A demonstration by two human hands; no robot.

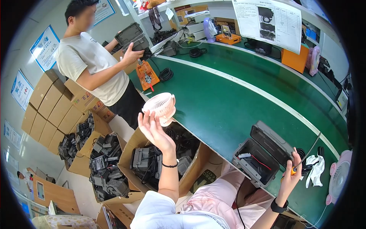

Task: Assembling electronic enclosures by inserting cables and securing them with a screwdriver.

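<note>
In the head view, the person's left hand (157,133), fingers loosely extended, meets the near side of the pink clip fan (159,106) at the bench (223,101) edge; whether it grips is unclear. The right hand (290,173) is closed around an orange-handled screwdriver (293,171), beside the open grey case (254,160).

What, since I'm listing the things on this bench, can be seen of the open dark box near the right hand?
The box is dark grey, rectangular and looks like hard plastic. Its lid stands open, tilted back on the side away from the person. Inside lie a thin red wire and a small pale piece. The box rests on the green table, by its near edge. The right hand, holding a screwdriver, is by the lid's end; contact cannot be told.
</note>
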